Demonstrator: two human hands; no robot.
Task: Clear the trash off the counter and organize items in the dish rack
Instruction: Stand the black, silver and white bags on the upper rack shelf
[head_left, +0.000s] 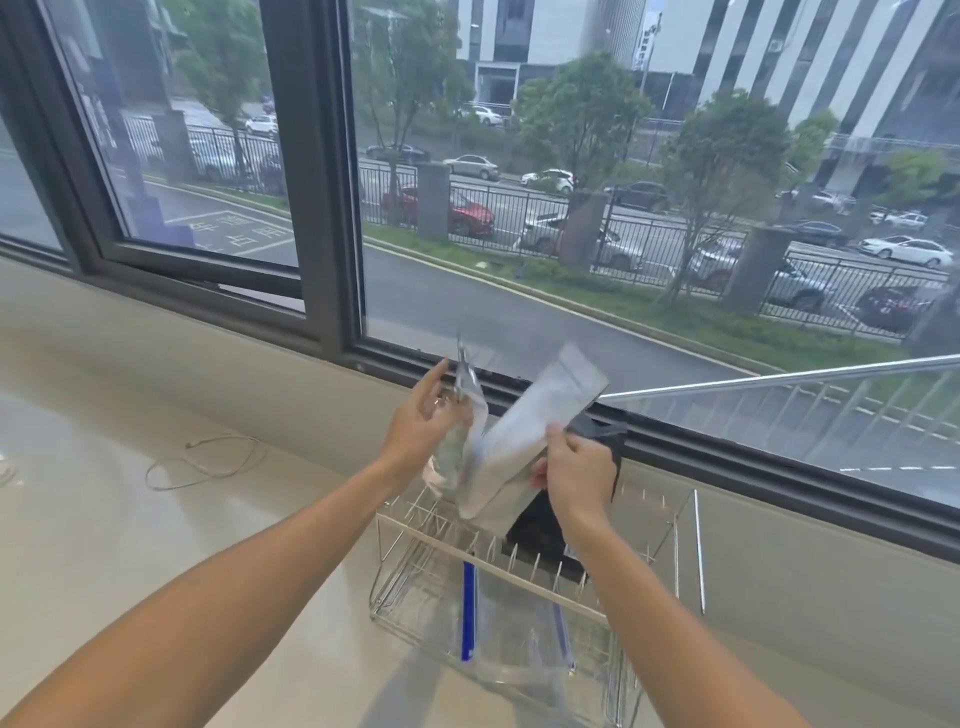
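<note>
A wire dish rack (524, 571) stands on the pale counter below the window. Above it my left hand (423, 421) grips a clear crinkled plastic bag (457, 447) by its upper part. My right hand (576, 478) holds a silver foil pouch (530, 426) tilted up to the right, with a black pouch (540, 530) behind it reaching down into the rack. A clear zip bag with a blue strip (498, 639) lies in the rack's front part.
A thin looped cord (208, 462) lies on the counter (156, 519) to the left. The dark window frame (322, 208) and sill run right behind the rack. A metal rod (779, 379) slants outside the glass at right.
</note>
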